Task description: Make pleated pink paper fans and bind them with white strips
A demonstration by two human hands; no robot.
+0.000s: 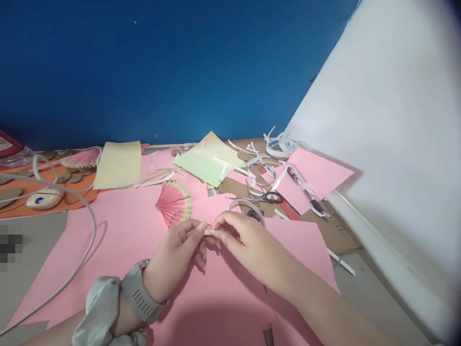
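Observation:
My left hand [180, 247] and my right hand [248, 240] meet low over the pink paper sheet [118, 230]. Between their pinched fingertips is a short white strip [208, 232], most of it covered by the fingers. Whether it is tape or paper I cannot tell. Just beyond my left hand lies a pleated paper fan [175, 202], pink with a yellow-green rim, spread flat on the pink sheet. Scissors with black handles [272, 197] rest behind my right hand, next to a curled white strip [248, 206].
Tape rolls [281, 146], a black pen [306, 192] and loose white strips clutter the back right. Yellow paper [117, 166] and a green sheet [205, 168] lie farther back. At left, a white device [45, 198] sits near a grey cable [94, 226]. A blue wall [180, 72] stands behind.

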